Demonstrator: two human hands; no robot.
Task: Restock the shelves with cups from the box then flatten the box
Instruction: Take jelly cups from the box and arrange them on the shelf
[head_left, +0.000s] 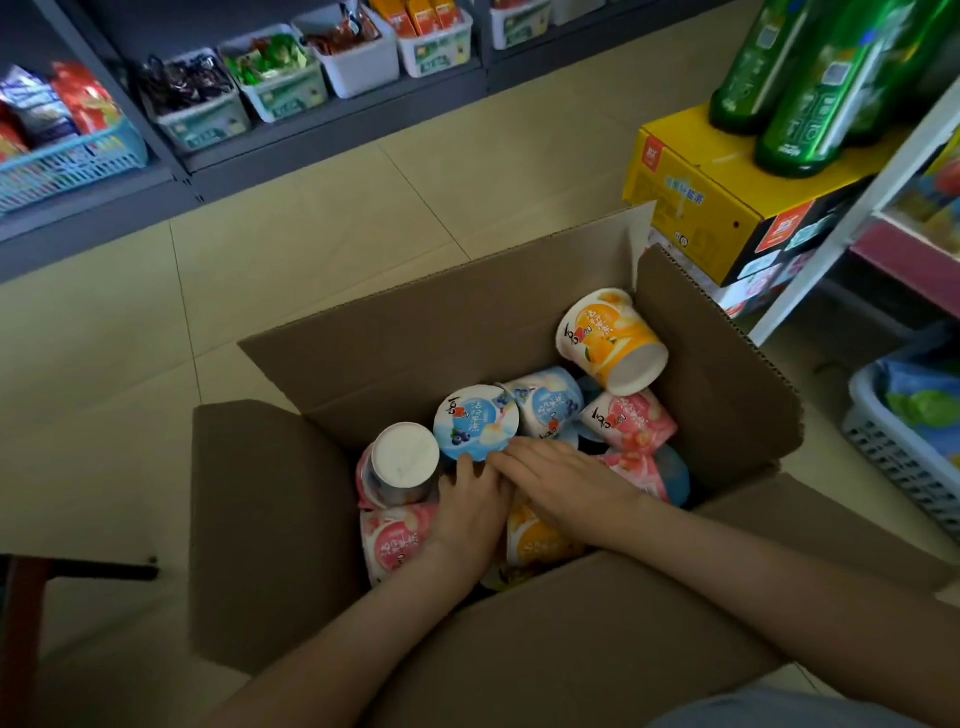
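Cups (519, 447) lie jumbled in the open cardboard box (291, 525) on the floor, centre of frame. Left hand (470, 506) & right hand (563, 480) reach in, fingers resting flat on the cups; can't tell if either grips one. Shelf (332, 122) w/ snack bins at upper left.

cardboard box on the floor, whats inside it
The cardboard box holds jumbled cups: an orange cup, blue cups and pink cups. Both hands cover more; lower layers are hidden.
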